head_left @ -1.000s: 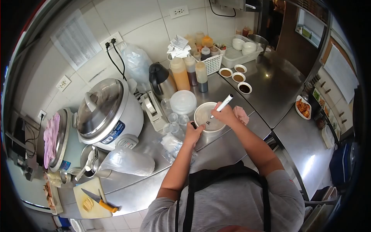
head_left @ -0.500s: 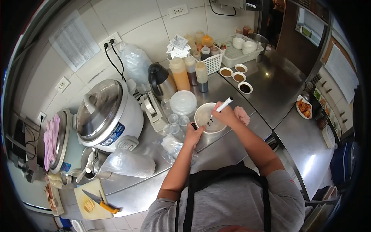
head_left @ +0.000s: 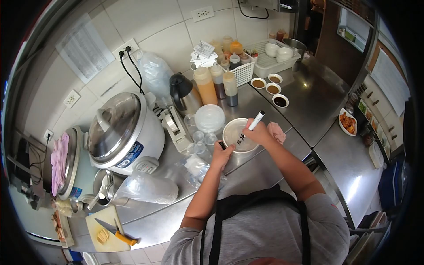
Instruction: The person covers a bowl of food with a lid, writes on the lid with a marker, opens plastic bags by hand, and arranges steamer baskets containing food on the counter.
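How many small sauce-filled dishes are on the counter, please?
4: the leftmost dish, the farthest dish, the middle dish, and the nearest dish, closest to the right hand. None seems hidden.

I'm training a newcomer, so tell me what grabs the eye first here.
The big rice cooker dominates the left of the view. Near the middle, the right hand holds a white marker above a round tub whose top bears black writing.

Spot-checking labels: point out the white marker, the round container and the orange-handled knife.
White marker [head_left: 256, 120], head view: on its barrel.
Round container [head_left: 235, 130], head view: on its top, beside the writing.
Orange-handled knife [head_left: 118, 234], head view: on the handle's front end.
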A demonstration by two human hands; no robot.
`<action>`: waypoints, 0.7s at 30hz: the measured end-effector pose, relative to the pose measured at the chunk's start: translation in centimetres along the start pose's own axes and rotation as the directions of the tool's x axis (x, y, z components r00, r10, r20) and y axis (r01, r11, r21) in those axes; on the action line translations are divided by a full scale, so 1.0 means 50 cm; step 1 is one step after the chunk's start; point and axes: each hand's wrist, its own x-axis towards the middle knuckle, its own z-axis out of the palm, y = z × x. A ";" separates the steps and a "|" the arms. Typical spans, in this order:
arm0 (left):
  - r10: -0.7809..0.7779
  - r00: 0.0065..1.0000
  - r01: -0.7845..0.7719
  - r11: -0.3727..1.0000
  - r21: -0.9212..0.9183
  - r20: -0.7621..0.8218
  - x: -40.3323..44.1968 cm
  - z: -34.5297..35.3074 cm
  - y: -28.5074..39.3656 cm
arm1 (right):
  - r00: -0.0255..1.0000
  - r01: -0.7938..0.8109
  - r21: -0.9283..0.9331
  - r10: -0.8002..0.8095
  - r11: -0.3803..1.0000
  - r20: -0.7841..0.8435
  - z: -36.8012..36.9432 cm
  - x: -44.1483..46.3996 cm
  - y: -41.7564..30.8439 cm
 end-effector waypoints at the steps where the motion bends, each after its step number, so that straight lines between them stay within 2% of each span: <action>1: 0.009 1.000 -0.009 1.000 0.003 -0.007 0.000 0.000 -0.001 | 1.000 0.001 -0.019 -0.001 1.000 -0.005 -0.002 -0.001 -0.002; 5: -0.001 1.000 0.001 1.000 0.020 -0.010 -0.002 0.002 0.006 | 0.999 0.030 0.017 -0.029 0.999 -0.028 0.000 -0.004 -0.012; 8: -0.010 1.000 0.010 1.000 0.018 0.001 -0.001 0.000 0.008 | 0.999 -0.053 0.077 0.054 0.996 -0.009 -0.021 0.002 -0.015; 17: -0.010 1.000 0.010 1.000 0.008 0.007 0.002 -0.002 0.000 | 1.000 -0.016 -0.083 0.017 0.996 0.010 -0.032 -0.003 -0.020; 20: -0.014 1.000 0.014 1.000 0.013 -0.002 0.002 0.000 0.003 | 0.995 -0.088 0.029 0.086 0.996 0.047 -0.032 0.005 -0.007; 21: -0.023 1.000 0.023 1.000 0.010 -0.003 0.000 0.000 0.006 | 0.997 -0.064 0.007 0.064 0.998 0.033 -0.031 0.005 -0.008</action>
